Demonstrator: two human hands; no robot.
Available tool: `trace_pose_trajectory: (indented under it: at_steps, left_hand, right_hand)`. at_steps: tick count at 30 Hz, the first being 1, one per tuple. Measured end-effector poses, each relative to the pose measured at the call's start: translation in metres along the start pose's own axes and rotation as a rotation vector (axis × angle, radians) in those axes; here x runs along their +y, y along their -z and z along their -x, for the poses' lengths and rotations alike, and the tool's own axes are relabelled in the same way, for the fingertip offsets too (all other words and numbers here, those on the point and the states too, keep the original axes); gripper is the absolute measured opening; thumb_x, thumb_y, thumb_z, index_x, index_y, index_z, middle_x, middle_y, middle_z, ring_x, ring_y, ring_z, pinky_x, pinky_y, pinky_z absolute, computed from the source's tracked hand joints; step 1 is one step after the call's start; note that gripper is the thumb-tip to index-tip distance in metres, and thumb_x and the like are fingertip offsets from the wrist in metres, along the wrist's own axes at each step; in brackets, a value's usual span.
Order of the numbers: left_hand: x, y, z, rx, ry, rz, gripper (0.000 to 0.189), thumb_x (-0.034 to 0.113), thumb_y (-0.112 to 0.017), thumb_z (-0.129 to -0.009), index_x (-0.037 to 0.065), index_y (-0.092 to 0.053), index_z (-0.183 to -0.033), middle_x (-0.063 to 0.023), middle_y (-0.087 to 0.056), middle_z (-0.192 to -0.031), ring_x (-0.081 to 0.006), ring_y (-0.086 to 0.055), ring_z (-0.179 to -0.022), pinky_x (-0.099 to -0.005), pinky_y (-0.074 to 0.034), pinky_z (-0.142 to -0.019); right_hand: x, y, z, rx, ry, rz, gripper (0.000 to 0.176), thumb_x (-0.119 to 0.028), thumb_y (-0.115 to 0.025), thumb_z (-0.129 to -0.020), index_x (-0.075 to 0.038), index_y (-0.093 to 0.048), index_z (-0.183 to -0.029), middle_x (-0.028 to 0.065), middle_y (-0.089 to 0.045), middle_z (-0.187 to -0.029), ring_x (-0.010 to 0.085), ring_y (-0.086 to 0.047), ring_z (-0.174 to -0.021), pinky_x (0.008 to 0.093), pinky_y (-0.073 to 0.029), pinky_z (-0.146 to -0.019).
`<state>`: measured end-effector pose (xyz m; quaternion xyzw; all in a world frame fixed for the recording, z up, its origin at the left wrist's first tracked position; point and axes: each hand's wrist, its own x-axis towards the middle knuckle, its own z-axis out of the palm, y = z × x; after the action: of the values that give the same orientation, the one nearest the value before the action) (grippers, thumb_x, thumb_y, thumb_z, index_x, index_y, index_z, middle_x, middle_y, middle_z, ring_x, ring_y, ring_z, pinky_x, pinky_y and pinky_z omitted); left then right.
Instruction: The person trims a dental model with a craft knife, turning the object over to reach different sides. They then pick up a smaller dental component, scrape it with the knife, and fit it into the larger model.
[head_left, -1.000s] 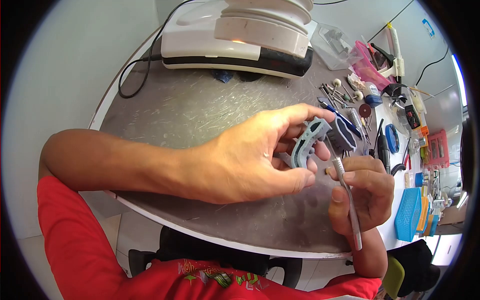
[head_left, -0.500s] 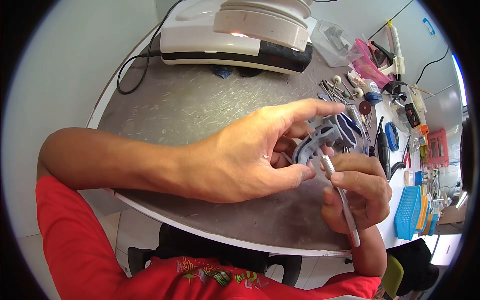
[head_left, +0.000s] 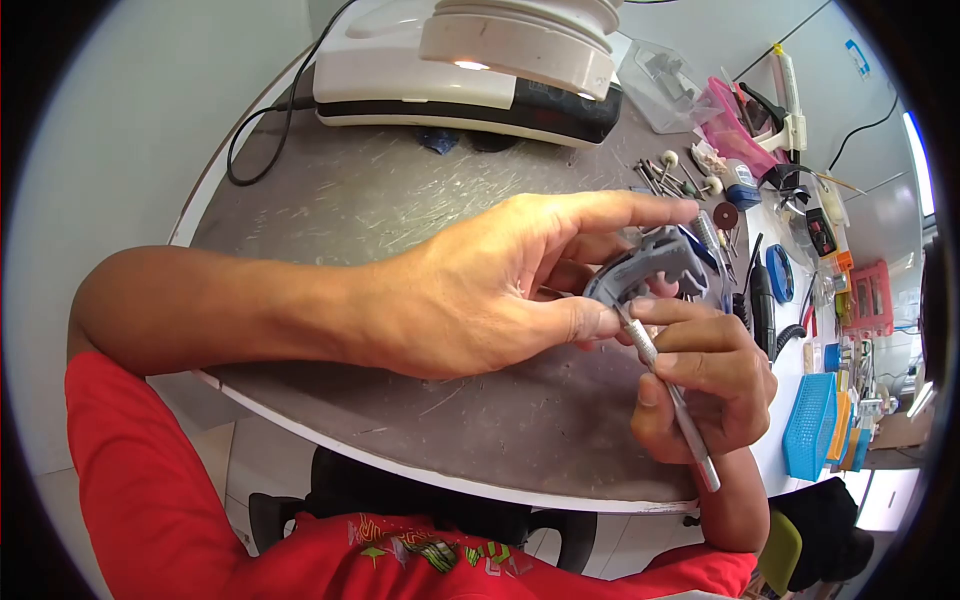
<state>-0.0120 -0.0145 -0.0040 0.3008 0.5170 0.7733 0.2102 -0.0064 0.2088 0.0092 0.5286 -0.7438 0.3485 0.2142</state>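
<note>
My left hand (head_left: 500,285) is closed around a grey, arch-shaped dental model (head_left: 655,265), its thumb along the near end and its index finger stretched out past the far side. My right hand (head_left: 705,380) grips a slim metal hand tool (head_left: 672,395) with a knurled section like a pen. The tool's upper end meets the near end of the model beside my left thumb; its working tip is too small to make out. Right fingertips lie close against the model. Fingers of my left hand hide part of its underside.
A white machine with a black front (head_left: 420,100) stands at the back beneath a white lamp or duct head (head_left: 520,45). Burs and polishing tips (head_left: 680,175), a pink basket (head_left: 735,125), a black handpiece (head_left: 763,305) and a blue basket (head_left: 811,425) line the right side.
The grey model has turned in my left hand, showing more of its curved face. Both hands have shifted slightly upward, and the tool has come up against the model's near end.
</note>
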Motion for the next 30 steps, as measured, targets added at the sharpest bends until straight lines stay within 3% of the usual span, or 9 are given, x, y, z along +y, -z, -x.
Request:
trace_pose_trajectory:
  at_steps: [5, 15, 17, 23, 26, 30]
  left_hand:
    - [-0.002, 0.002, -0.002, 0.02, -0.013, 0.034, 0.068, -0.007, -0.059, -0.089, 0.006, -0.033, -0.151, -0.009, -0.061, -0.107, -0.0123, -0.059, -0.103, -0.0272, -0.052, -0.093]
    - [0.001, 0.01, -0.004, -0.009, -0.065, -0.051, 0.069, -0.004, -0.066, -0.087, 0.007, -0.038, -0.149, -0.0098, -0.06, -0.106, -0.0124, -0.059, -0.099, -0.0272, -0.053, -0.092]
    - [0.009, 0.014, -0.004, -0.087, 0.03, -0.151, 0.079, -0.002, -0.067, -0.089, 0.008, -0.025, -0.155, -0.012, -0.06, -0.123, -0.015, -0.056, -0.121, -0.0268, -0.051, -0.098]
    - [0.007, 0.018, -0.004, -0.067, -0.024, -0.275, 0.078, 0.0, -0.068, -0.089, 0.007, -0.026, -0.155, -0.0122, -0.062, -0.122, -0.0126, -0.057, -0.118, -0.0197, -0.054, -0.086]
    - [0.011, 0.018, -0.002, -0.049, 0.082, -0.208, 0.077, -0.001, -0.067, -0.09, 0.007, -0.027, -0.154, -0.0126, -0.06, -0.125, -0.0111, -0.058, -0.115, -0.0187, -0.054, -0.084]
    - [0.008, 0.018, -0.002, -0.043, 0.08, -0.164, 0.075, -0.003, -0.067, -0.089, 0.006, -0.029, -0.153, -0.0129, -0.059, -0.127, -0.0105, -0.059, -0.112, -0.02, -0.055, -0.086]
  right_hand:
    - [0.001, 0.001, -0.002, -0.022, 0.057, 0.07, 0.018, -0.007, -0.066, -0.086, 0.001, -0.054, -0.096, 0.0172, -0.065, -0.079, 0.0342, -0.073, -0.082, 0.038, -0.061, -0.071]
    - [0.003, 0.002, -0.005, -0.031, 0.095, 0.061, 0.018, -0.008, -0.067, -0.087, 0.0, -0.053, -0.094, 0.0152, -0.064, -0.077, 0.0341, -0.073, -0.078, 0.0378, -0.062, -0.065]
    - [0.004, 0.003, -0.006, -0.04, 0.097, 0.068, 0.019, -0.009, -0.067, -0.087, 0.0, -0.053, -0.094, 0.0148, -0.064, -0.077, 0.0337, -0.073, -0.078, 0.0378, -0.062, -0.064]
    - [0.006, 0.003, -0.007, -0.063, 0.098, 0.074, 0.018, -0.008, -0.068, -0.086, -0.002, -0.054, -0.095, 0.014, -0.064, -0.076, 0.0326, -0.073, -0.075, 0.0365, -0.062, -0.062]
    - [0.008, 0.002, -0.007, -0.07, 0.087, 0.067, 0.018, -0.006, -0.069, -0.085, -0.002, -0.055, -0.096, 0.0145, -0.064, -0.076, 0.0324, -0.073, -0.074, 0.0357, -0.062, -0.061]
    - [0.007, 0.002, -0.007, -0.092, 0.061, 0.062, 0.019, -0.004, -0.07, -0.084, -0.002, -0.057, -0.097, 0.0152, -0.065, -0.077, 0.0324, -0.073, -0.074, 0.0354, -0.061, -0.061]
